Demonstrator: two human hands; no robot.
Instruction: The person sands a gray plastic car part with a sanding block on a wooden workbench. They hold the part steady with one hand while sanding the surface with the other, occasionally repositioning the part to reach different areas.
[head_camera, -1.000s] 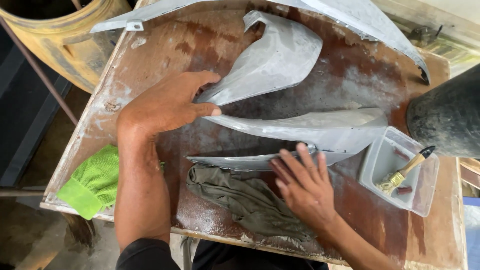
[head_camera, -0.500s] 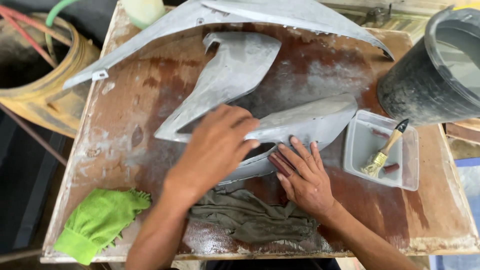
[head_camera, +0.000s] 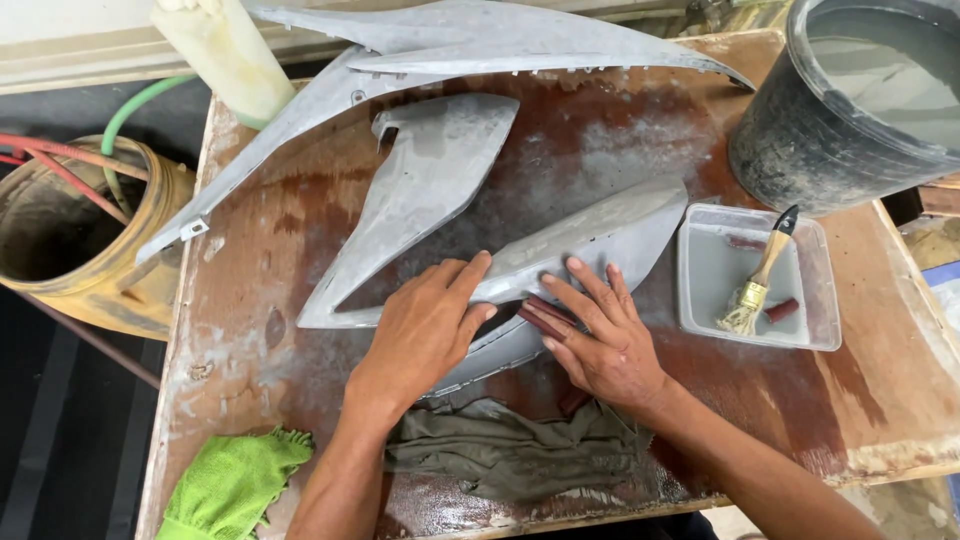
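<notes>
A long grey sanded body panel (head_camera: 610, 228) lies across the middle of the wet wooden table (head_camera: 280, 230). My left hand (head_camera: 425, 325) lies flat on its near end and holds it down. My right hand (head_camera: 600, 340) presses a dark red piece of sandpaper (head_camera: 545, 318) against the panel's lower edge with spread fingers. A second grey panel (head_camera: 425, 190) lies just beyond my left hand. A third, long curved panel (head_camera: 480, 40) spans the far side of the table.
An olive rag (head_camera: 510, 450) lies under my wrists at the near edge. A green cloth (head_camera: 225, 485) hangs at the near left corner. A clear tray (head_camera: 700, 300) with a brush (head_camera: 760, 275) sits right, a black water bucket (head_camera: 860, 90) behind it. A yellow drum (head_camera: 70, 230) stands left.
My left hand moved from the far panel's tip onto the long panel's near end. My right hand stayed pressed at the panel's lower edge. The view shifted so the bucket and drum show more.
</notes>
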